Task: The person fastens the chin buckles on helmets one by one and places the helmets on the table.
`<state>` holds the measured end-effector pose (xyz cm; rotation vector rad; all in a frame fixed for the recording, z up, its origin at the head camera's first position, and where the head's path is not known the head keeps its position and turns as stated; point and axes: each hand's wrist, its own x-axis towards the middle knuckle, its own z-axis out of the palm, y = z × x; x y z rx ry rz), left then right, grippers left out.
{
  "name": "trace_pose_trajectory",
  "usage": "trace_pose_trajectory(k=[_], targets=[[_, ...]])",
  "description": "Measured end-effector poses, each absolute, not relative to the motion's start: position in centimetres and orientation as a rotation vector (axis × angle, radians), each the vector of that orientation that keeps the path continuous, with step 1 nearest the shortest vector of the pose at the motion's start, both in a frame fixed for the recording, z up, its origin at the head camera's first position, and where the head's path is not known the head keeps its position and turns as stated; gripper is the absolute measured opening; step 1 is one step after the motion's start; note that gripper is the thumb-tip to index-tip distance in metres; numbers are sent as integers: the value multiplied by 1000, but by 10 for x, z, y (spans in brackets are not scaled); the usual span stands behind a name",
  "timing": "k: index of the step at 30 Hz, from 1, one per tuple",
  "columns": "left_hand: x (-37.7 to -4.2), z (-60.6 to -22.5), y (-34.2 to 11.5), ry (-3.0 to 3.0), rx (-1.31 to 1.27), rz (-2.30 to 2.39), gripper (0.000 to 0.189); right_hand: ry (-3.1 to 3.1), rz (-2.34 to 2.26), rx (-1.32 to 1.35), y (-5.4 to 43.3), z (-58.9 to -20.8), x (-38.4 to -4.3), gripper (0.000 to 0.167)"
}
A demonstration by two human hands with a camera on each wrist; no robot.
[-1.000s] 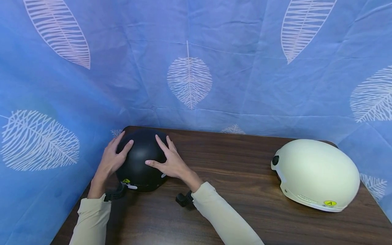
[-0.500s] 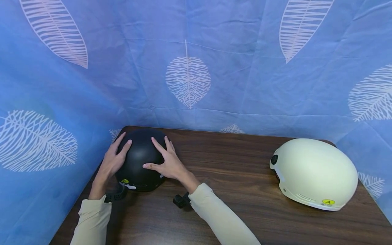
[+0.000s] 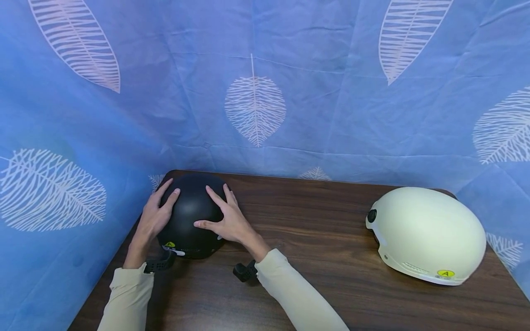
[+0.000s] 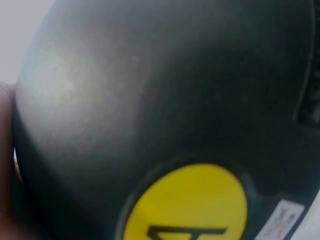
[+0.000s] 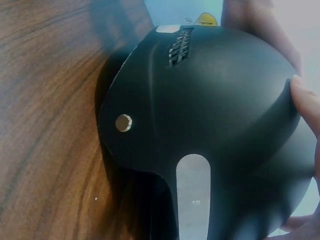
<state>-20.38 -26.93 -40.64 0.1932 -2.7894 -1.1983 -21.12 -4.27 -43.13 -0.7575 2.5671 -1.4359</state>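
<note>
A black helmet (image 3: 191, 209) stands at the table's far left corner in the head view, with a yellow sticker (image 4: 200, 200) low on its shell. My left hand (image 3: 154, 218) touches its left side, fingers and thumb spread. Against the right side lies my right hand (image 3: 229, 220), its fingers also spread and mostly straight. In the right wrist view the helmet's rim sits at the wooden table, with a round silver rivet (image 5: 123, 123) and a pale oblong patch (image 5: 193, 192) visible. The helmet's underside is hidden.
A cream-white helmet (image 3: 426, 234) rests at the table's right end. The dark wooden table (image 3: 306, 230) stretches between the two helmets. Blue leaf-patterned cloth (image 3: 314, 105) hangs behind and at both sides. Black wrist devices (image 3: 244, 271) are strapped on.
The hands and the black helmet have stayed nearly in place. My right hand has shifted very slightly left, and the head view has moved a little.
</note>
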Motion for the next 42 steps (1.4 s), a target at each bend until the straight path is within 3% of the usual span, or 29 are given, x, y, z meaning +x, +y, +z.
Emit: trace_pose_trajectory(k=[25, 42], targets=[[-202, -379, -245, -2824, 109, -995, 73, 2513, -1588, -711, -24, -435, -213, 91], [-200, -357, -216, -2804, 39, -793, 77, 2533, -1475, -709, -6, -417, -217, 107]])
